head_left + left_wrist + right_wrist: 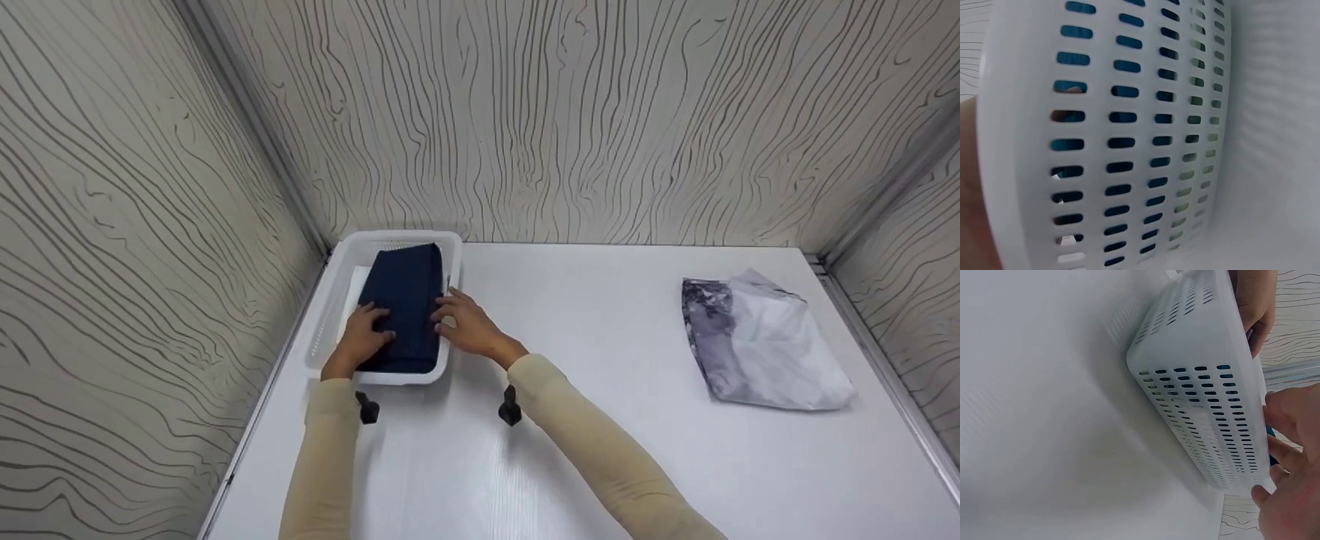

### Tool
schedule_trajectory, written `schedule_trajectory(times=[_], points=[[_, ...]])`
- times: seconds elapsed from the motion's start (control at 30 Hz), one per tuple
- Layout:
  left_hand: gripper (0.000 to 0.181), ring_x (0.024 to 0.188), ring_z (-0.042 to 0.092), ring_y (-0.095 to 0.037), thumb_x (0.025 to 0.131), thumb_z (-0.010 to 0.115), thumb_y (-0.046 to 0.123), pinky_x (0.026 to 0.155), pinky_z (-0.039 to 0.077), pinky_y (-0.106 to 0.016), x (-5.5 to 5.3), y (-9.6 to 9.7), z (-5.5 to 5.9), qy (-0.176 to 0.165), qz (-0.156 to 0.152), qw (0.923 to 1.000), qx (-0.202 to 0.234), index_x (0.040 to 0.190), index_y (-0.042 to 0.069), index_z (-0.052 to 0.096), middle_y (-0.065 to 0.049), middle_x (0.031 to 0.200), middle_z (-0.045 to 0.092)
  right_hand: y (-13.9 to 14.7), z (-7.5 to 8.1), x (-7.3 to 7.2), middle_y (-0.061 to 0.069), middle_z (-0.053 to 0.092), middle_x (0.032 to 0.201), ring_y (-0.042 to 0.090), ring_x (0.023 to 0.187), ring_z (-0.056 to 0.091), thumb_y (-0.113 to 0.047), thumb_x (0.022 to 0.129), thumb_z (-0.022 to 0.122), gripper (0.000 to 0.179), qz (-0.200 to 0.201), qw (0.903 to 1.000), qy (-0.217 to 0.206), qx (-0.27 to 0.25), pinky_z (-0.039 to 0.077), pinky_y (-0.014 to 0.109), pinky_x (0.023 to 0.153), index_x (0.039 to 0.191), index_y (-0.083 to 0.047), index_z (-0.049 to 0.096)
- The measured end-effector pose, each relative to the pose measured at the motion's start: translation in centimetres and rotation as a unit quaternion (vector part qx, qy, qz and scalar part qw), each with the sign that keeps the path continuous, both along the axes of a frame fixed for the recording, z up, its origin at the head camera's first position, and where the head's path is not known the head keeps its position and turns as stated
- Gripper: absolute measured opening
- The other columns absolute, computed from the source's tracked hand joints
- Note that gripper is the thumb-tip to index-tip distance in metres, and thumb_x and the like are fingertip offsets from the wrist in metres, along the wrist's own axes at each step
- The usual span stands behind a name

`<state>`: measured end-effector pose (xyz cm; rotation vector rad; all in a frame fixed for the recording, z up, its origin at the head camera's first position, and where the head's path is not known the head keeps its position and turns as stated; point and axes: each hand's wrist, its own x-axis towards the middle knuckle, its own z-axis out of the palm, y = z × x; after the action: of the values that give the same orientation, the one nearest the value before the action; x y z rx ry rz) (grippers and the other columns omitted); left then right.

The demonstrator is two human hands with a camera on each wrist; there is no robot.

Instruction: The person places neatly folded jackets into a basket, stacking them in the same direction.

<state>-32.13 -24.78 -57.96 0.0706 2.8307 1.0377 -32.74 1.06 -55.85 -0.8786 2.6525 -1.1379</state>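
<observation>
A dark navy folded cloth (405,281) lies in a white perforated plastic basket (386,235) on the left of the table. My left hand (361,337) rests on the cloth's near left part, fingers and thumb spread apart on top. Over the basket's right rim reaches my right hand (469,324), its fingertips at the cloth's right edge. In the right wrist view, that hand's fingers (1285,453) bend over the rim. The left wrist view is mostly basket wall (1095,129), with blue cloth showing through the slots and the hand largely hidden.
A folded white and greyish-purple cloth (780,345) lies on the right of the white table (570,315). Something white (358,281) shows under the navy cloth's left side. Wood-grain-patterned panels (525,127) stand behind and at both sides, with metal rails along the corners.
</observation>
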Motion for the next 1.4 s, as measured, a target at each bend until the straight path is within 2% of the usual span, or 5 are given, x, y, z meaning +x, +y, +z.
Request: schedule_trajectory(times=[0.23, 0.4, 0.7, 1.03, 1.4], points=[[0.044, 0.156, 0.035, -0.047, 0.105, 0.060, 0.007, 0.129, 0.029, -0.059, 0.4, 1.2, 1.0, 0.014, 0.019, 0.9979, 0.061, 0.147, -0.005, 0.058, -0.029, 0.160, 0.048, 1.6, 0.5, -0.5, 0.027, 0.055, 0.153, 0.045, 0.149, 0.047, -0.003, 0.105, 0.060, 0.029, 0.004, 0.9984, -0.011, -0.055, 0.039, 0.057, 0.123, 0.129, 0.008, 0.070], [0.037, 0.147, 0.050, -0.042, 0.105, 0.062, 0.008, 0.124, 0.038, -0.056, 0.5, 2.8, 2.2, 0.063, 0.028, 0.9927, 0.098, 0.141, -0.001, 0.065, -0.024, 0.150, 0.060, 3.0, 1.1, -0.5, 0.023, 0.058, 0.150, 0.041, 0.139, 0.057, -0.004, 0.106, 0.059, 0.030, -0.006, 0.9969, -0.024, -0.074, 0.054, 0.053, 0.110, 0.133, 0.005, 0.068], [0.027, 0.123, 0.067, -0.036, 0.104, 0.063, 0.003, 0.107, 0.054, -0.052, 0.8, 6.4, 3.5, 0.158, 0.001, 0.9709, 0.180, 0.129, -0.001, 0.072, -0.021, 0.132, 0.070, 6.6, 2.3, -0.1, 0.017, 0.066, 0.139, 0.035, 0.127, 0.066, -0.006, 0.107, 0.059, 0.030, -0.024, 0.9957, -0.012, -0.089, 0.058, 0.050, 0.102, 0.136, 0.001, 0.067], [0.023, 0.117, 0.068, -0.034, 0.104, 0.061, 0.000, 0.102, 0.056, -0.048, 0.7, 11.3, 3.6, 0.179, -0.022, 0.9559, 0.232, 0.123, -0.002, 0.074, -0.019, 0.125, 0.073, 11.6, 2.3, 0.4, 0.018, 0.067, 0.139, 0.036, 0.126, 0.066, -0.009, 0.108, 0.060, 0.031, -0.059, 0.9923, -0.021, -0.107, 0.056, 0.052, 0.103, 0.138, -0.001, 0.067], [0.021, 0.119, 0.069, -0.032, 0.105, 0.061, 0.004, 0.101, 0.058, -0.046, 0.9, 17.0, 3.1, 0.147, -0.040, 0.9528, 0.263, 0.122, 0.003, 0.074, -0.015, 0.125, 0.075, 16.9, 2.1, 0.8, 0.016, 0.068, 0.139, 0.034, 0.125, 0.066, -0.012, 0.109, 0.061, 0.031, -0.107, 0.9888, -0.005, -0.104, 0.055, 0.053, 0.104, 0.137, -0.004, 0.068]])
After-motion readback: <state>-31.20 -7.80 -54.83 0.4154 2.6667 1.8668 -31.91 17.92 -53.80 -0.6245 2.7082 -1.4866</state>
